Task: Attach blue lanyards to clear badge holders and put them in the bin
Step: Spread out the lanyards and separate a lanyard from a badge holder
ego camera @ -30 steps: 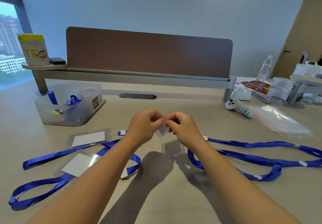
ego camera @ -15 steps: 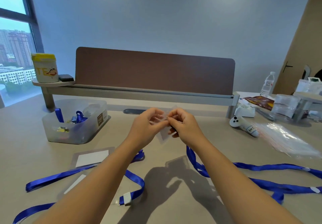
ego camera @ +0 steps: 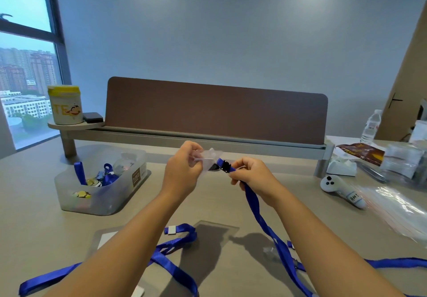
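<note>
While both hands hover above the beige desk (ego camera: 231, 206), the left hand (ego camera: 182, 173) pinches a small clear plastic badge holder (ego camera: 209, 158) between thumb and fingertips, and the right hand (ego camera: 253, 176) pinches the black clip end (ego camera: 225, 166) of a blue fabric lanyard (ego camera: 261, 218), clip and holder touching between them. That lanyard trails down from the right hand to the desk, where another blue lanyard (ego camera: 171, 248) loops beside a flat clear badge holder with a white card (ego camera: 104, 239). Over on the left sits the translucent plastic bin (ego camera: 129, 195), already holding blue lanyards, well apart from the hands.
</note>
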`<state>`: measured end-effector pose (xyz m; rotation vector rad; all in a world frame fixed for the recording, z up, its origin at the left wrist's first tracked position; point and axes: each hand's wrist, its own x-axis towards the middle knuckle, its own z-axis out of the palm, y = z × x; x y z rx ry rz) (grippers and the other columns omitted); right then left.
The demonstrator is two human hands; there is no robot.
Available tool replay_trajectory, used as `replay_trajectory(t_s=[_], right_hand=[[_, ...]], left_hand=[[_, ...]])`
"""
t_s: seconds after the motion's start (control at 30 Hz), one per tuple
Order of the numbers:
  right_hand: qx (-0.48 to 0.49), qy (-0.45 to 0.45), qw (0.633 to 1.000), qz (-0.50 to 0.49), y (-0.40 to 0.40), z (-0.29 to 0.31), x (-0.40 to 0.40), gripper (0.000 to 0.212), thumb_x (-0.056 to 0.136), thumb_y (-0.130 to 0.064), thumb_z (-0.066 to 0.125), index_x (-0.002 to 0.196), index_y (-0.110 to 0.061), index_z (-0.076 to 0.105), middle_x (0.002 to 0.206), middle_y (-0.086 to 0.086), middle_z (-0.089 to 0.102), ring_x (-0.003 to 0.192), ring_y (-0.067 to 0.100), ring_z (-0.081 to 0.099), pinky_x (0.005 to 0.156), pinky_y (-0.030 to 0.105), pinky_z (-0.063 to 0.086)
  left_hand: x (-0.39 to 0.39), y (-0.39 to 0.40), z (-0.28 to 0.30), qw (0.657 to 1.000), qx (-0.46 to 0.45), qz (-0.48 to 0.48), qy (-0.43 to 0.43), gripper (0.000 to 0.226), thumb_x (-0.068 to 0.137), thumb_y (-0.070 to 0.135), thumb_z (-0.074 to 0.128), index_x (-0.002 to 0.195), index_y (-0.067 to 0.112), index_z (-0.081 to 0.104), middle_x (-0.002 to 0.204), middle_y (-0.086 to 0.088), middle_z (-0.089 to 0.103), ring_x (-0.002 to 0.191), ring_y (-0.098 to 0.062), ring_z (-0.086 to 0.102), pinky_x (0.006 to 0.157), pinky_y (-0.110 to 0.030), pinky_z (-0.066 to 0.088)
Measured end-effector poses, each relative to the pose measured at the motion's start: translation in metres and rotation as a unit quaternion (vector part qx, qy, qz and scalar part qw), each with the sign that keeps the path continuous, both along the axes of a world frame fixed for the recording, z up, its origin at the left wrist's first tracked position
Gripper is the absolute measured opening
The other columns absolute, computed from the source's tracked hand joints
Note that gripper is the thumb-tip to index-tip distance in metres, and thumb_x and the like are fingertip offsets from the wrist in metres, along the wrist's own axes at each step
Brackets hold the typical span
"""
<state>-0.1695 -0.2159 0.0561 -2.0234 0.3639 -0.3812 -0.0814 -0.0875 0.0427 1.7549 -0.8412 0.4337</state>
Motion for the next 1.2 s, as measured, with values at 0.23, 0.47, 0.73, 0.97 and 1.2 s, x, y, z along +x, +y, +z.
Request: replay_trajectory(t_s=[0.23, 0.47, 0.73, 0.97, 1.2], right_hand=[[-0.029, -0.011, 0.997, -0.076, -0.023, -0.026, 0.034, 0.016, 0.087, 0.0, 0.046, 0.092, -0.014, 0.05, 0.088, 0.007, 0.057, 0.071, 0.016, 0.049, 0.061, 0.024, 0.04], [0.012, 0.053, 0.994, -0.094, -0.027, -0.077, 0.053, 0.022, 0.09, 0.001, 0.042, 0.106, -0.005, 0.055, 0.078, 0.002, 0.057, 0.061, 0.011, 0.048, 0.057, 0.021, 0.04], [-0.093, 0.093, 0.986, -0.105, -0.033, -0.095, 0.059, 0.027, 0.092, -0.004, 0.043, 0.114, -0.008, 0.057, 0.122, 0.01, 0.059, 0.105, 0.022, 0.055, 0.09, 0.031, 0.044], [-0.359, 0.296, 0.883, -0.057, -0.006, -0.115, 0.059, 0.042, 0.092, -0.036, 0.039, 0.121, -0.007, 0.05, 0.117, 0.01, 0.054, 0.114, 0.029, 0.048, 0.095, 0.038, 0.035], [-0.341, 0.321, 0.884, 0.009, -0.006, -0.153, 0.078, 0.07, 0.093, -0.052, 0.017, 0.147, -0.014, -0.006, 0.158, 0.005, -0.011, 0.145, 0.023, -0.013, 0.117, 0.048, -0.006]], left_hand=[[0.037, -0.002, -0.031, 0.994, 0.108, 0.029, 0.021, 0.012, 0.086, 0.008, 0.051, 0.096, 0.006, 0.056, 0.1, -0.016, 0.063, 0.083, -0.019, 0.052, 0.067, -0.027, 0.046], [0.042, -0.002, -0.077, 0.964, 0.225, -0.062, 0.128, 0.025, 0.083, 0.017, 0.057, 0.107, 0.015, 0.053, 0.117, -0.006, 0.057, 0.095, -0.011, 0.049, 0.081, -0.023, 0.04], [0.057, -0.011, -0.117, 0.841, 0.516, -0.062, 0.155, 0.072, 0.08, 0.06, 0.04, 0.138, 0.025, 0.016, 0.151, -0.006, 0.022, 0.137, -0.027, 0.02, 0.113, -0.05, 0.02], [0.085, -0.006, -0.129, 0.795, 0.584, 0.078, 0.144, 0.071, 0.081, 0.066, 0.025, 0.137, 0.023, 0.016, 0.154, -0.011, 0.005, 0.14, -0.034, -0.001, 0.113, -0.057, 0.005], [0.098, -0.009, -0.132, 0.805, 0.558, 0.115, 0.164, 0.079, 0.08, 0.066, 0.028, 0.136, 0.011, 0.02, 0.154, -0.012, 0.006, 0.141, -0.033, 0.005, 0.113, -0.055, 0.009]])
